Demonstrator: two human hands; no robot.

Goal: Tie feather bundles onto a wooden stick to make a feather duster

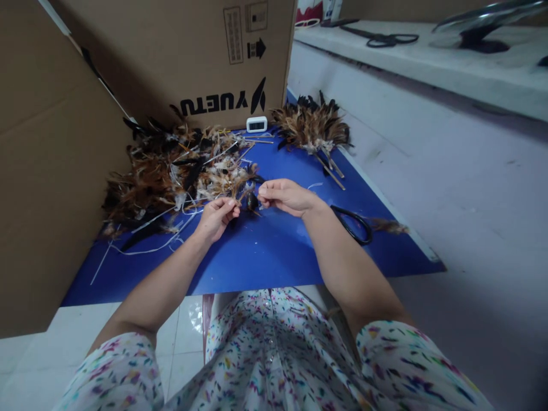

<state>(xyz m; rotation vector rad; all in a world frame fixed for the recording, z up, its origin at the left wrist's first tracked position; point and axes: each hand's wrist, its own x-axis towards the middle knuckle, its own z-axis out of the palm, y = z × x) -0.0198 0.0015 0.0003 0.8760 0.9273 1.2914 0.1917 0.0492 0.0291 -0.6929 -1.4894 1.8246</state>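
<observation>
Over the blue tabletop (261,251), my left hand (218,218) is closed in a pinch on the quill end of a small brown feather (245,194). My right hand (285,195) sits just to its right, thumb and fingertips pressed together; whatever they hold is too small to make out. Between the two hands is a dark feather (252,200). A large heap of loose brown, black and white feathers (158,177) lies beyond my left hand, with white plastic strips (149,250) trailing from it.
Feather bundles on sticks (314,125) lie at the back right. Black-handled scissors (353,225) rest right of my right forearm. A small white digital clock (257,124) stands against the cardboard box (171,57). More scissors (385,39) are on the ledge (428,63).
</observation>
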